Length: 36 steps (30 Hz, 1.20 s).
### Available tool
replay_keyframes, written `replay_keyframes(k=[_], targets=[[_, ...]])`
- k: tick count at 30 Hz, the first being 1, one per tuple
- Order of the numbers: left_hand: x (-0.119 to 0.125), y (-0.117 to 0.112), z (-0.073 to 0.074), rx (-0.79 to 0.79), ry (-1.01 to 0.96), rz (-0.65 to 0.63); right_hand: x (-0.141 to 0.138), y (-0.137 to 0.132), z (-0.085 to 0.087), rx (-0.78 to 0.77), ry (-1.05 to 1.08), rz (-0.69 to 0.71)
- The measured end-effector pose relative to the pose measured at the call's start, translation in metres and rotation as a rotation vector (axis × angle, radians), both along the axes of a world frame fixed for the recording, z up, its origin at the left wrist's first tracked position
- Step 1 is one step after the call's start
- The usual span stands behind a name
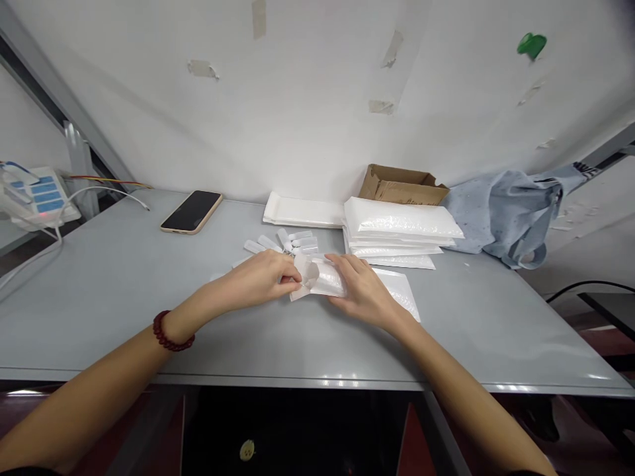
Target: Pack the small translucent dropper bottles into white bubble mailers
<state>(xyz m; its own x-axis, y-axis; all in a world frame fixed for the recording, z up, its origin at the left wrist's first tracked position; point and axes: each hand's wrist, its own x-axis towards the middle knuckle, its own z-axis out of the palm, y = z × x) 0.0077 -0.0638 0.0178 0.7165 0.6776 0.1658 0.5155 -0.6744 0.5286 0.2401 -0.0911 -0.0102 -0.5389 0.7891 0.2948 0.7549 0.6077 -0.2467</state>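
A white bubble mailer (328, 277) lies across the middle of the table, its mouth gaping toward the left. My right hand (358, 285) is wrapped round the mailer's body and squeezes it. At the open mouth is my left hand (278, 276), with thumb and fingers pinched together; whatever is between the fingertips is too small to tell. Just behind the hands lie several small clear-and-white plastic pieces (286, 240), spread in a loose fan. Another bubble mailer (401, 291) lies flat under my right wrist.
A stack of bubble mailers (401, 221) stands behind my right hand, with a flat white mailer (302, 210) beside it. Farther back are a cardboard box (403, 188) and a pale blue cloth bag (506, 211). A phone (192, 211) and a white cable (99, 189) lie left.
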Motion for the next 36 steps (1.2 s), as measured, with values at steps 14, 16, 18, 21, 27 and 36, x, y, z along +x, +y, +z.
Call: replay_keyframes(k=[14, 16, 18, 21, 27, 36], targets=[[0.008, -0.010, -0.008, -0.029, 0.213, -0.035, -0.011, -0.006, -0.003, -0.003, -0.013, 0.056], [0.013, -0.011, -0.010, -0.027, 0.220, -0.007, -0.012, -0.007, -0.002, -0.005, -0.010, 0.060], [0.017, -0.011, -0.012, -0.039, 0.171, 0.025, -0.012, -0.008, -0.001, -0.014, -0.003, 0.070], [0.020, -0.012, -0.011, -0.023, 0.021, 0.026, -0.012, -0.009, 0.001, -0.026, 0.011, 0.078], [0.012, -0.012, 0.005, -0.228, -0.119, 0.049, -0.004, -0.004, 0.004, -0.022, 0.036, 0.038], [-0.009, 0.015, -0.011, 0.287, 0.236, 0.085, 0.017, 0.008, 0.014, -0.015, 0.046, -0.172]])
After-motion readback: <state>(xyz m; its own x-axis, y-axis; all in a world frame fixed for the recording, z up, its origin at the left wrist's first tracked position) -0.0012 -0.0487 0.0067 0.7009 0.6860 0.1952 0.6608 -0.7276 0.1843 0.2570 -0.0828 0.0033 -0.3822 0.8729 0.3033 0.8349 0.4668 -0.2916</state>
